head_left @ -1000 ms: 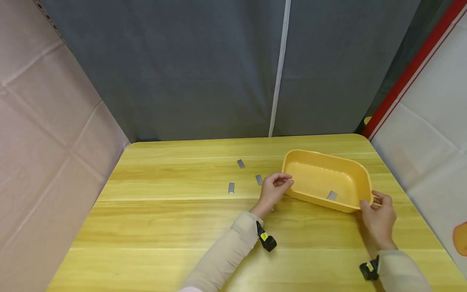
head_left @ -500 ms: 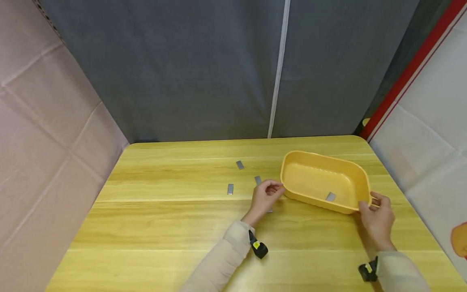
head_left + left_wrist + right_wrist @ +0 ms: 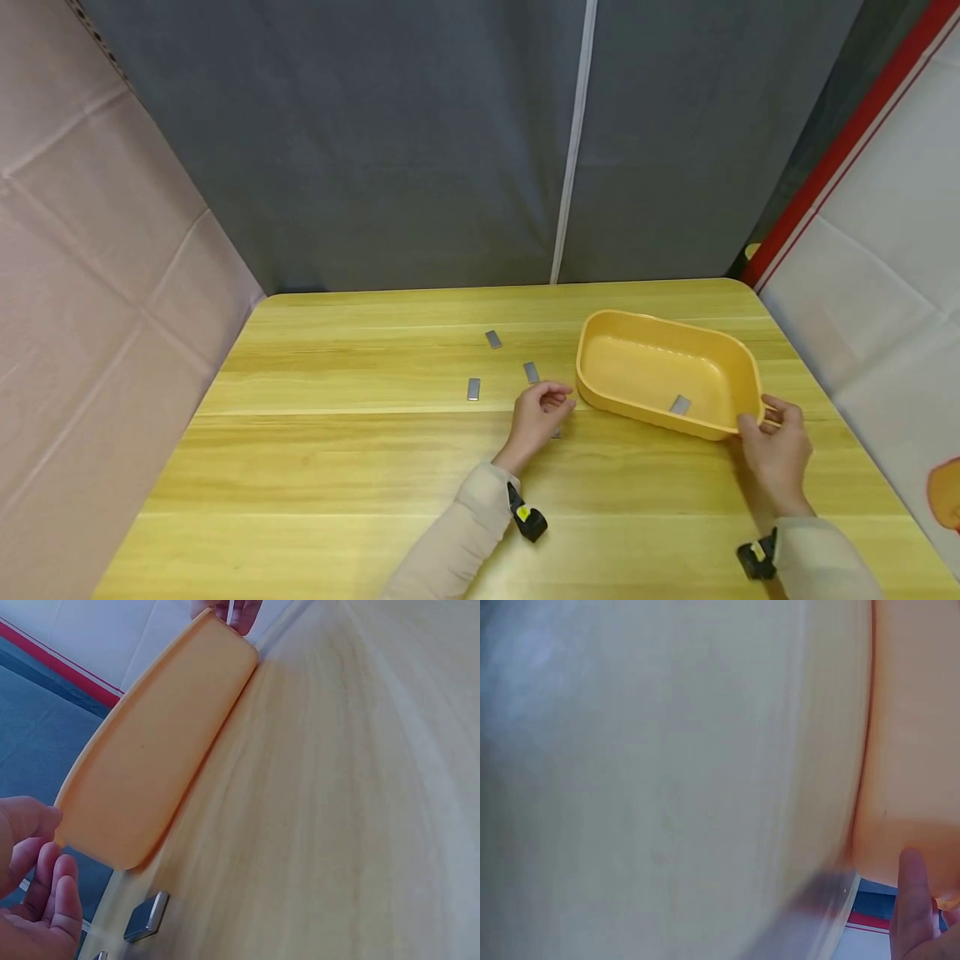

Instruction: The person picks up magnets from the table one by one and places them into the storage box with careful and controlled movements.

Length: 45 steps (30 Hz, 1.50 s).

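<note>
A yellow rectangular tray (image 3: 645, 367) sits on the right of the table, with one small grey rectangular piece (image 3: 680, 405) inside. My right hand (image 3: 778, 458) pinches its near right corner, thumb on the rim. Just off the tray's left end is my left hand (image 3: 534, 421), fingers loosely bent and holding nothing. Beside that hand lie a grey piece (image 3: 531, 372) behind it and another grey piece (image 3: 556, 433), partly hidden by it. In the left wrist view a dark, silver-edged piece (image 3: 146, 916) lies below the tray's end.
Two more grey pieces lie farther left, one piece (image 3: 493, 339) toward the back and one piece (image 3: 473, 389) nearer. The wood-grain table (image 3: 322, 467) ends at a dark grey curtain (image 3: 412, 167). Pale cloth walls stand at both sides.
My left hand has let go of the tray's left end and moved left and toward me. The tray and right hand stay nearly in place; the view shifts slightly.
</note>
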Tool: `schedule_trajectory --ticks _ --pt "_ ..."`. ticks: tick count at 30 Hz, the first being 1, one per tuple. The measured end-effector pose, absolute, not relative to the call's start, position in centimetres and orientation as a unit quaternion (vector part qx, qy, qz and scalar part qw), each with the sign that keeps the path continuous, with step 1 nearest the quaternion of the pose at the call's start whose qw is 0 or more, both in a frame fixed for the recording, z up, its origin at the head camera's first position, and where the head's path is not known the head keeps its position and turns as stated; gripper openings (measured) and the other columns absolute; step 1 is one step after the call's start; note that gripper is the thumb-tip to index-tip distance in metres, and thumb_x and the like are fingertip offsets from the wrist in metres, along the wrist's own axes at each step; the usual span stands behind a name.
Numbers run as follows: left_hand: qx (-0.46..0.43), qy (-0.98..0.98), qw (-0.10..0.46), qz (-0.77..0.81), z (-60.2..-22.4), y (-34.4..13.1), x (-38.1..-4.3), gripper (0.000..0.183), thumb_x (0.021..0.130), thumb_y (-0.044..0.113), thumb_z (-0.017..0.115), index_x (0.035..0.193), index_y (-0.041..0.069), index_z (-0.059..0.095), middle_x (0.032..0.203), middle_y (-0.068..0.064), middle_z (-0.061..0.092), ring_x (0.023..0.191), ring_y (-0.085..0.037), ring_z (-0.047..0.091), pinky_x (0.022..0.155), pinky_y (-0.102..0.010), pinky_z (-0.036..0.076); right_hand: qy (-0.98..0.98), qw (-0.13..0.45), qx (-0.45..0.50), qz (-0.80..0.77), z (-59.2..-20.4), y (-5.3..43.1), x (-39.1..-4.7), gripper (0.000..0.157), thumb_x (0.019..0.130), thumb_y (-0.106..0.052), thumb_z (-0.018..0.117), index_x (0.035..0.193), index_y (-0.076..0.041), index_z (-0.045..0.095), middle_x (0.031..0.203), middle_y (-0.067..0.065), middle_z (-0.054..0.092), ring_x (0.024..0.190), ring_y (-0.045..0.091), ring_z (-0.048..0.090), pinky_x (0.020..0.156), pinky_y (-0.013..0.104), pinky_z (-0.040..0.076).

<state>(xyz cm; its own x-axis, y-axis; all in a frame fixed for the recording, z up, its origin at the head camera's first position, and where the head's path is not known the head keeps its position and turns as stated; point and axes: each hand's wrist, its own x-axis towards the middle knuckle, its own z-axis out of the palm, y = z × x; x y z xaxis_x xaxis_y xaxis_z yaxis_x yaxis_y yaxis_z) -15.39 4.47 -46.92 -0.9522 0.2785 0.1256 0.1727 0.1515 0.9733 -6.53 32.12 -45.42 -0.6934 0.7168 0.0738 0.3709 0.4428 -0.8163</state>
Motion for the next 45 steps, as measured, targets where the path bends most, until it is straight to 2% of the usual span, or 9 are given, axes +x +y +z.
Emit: schedule_trajectory --ticks 7,16,27,35,45 --pt "0.144 0.761 0.046 0.631 -47.3 4.3 -15.1 0.016 0.077 0.005 0.066 0.091 -0.002 0.064 0.080 -0.004 0.059 0.070 -0.007 0.054 0.064 -0.018 0.047 -0.818 0.208 -0.340 0.414 -45.4 32.1 -6.7 0.044 0.080 -0.010 0.049 0.121 0.001 0.043 0.097 0.008 0.045 0.065 -0.009 0.036 0.049 0.004 0.035" --pt "0.128 0.793 0.036 0.594 -47.9 3.8 -14.8 0.015 0.076 0.003 0.066 0.090 0.000 0.064 0.078 -0.002 0.058 0.068 -0.006 0.052 0.061 -0.017 0.045 -0.822 0.209 -0.336 0.409 -45.1 32.0 -6.8 0.043 0.080 -0.010 0.049 0.121 0.002 0.043 0.099 0.011 0.047 0.064 -0.011 0.035 0.050 0.003 0.034" --pt "0.168 0.835 0.019 0.524 -48.2 3.3 -14.5 0.018 0.074 0.004 0.067 0.091 0.000 0.064 0.083 -0.006 0.055 0.074 -0.017 0.052 0.065 -0.019 0.043 -0.823 0.206 -0.337 0.408 -45.0 31.9 -6.8 0.043 0.080 -0.011 0.048 0.121 0.003 0.043 0.099 0.011 0.047 0.064 -0.012 0.036 0.050 0.003 0.034" --pt "0.175 0.850 0.015 0.496 -48.3 3.2 -14.5 0.022 0.072 0.005 0.070 0.093 0.001 0.064 0.084 -0.005 0.053 0.075 -0.016 0.050 0.066 -0.019 0.041 -0.828 0.200 -0.334 0.403 -45.1 32.0 -6.7 0.044 0.081 -0.012 0.048 0.122 0.002 0.042 0.103 0.013 0.047 0.065 -0.012 0.034 0.050 0.003 0.033" --pt "0.167 0.862 0.023 0.478 -48.4 3.3 -14.5 0.024 0.071 0.005 0.071 0.094 0.003 0.064 0.085 -0.003 0.053 0.075 -0.012 0.049 0.067 -0.017 0.041 -0.826 0.202 -0.339 0.402 -45.3 32.1 -6.8 0.044 0.080 -0.012 0.049 0.121 0.001 0.043 0.100 0.011 0.047 0.064 -0.010 0.035 0.052 0.003 0.032"
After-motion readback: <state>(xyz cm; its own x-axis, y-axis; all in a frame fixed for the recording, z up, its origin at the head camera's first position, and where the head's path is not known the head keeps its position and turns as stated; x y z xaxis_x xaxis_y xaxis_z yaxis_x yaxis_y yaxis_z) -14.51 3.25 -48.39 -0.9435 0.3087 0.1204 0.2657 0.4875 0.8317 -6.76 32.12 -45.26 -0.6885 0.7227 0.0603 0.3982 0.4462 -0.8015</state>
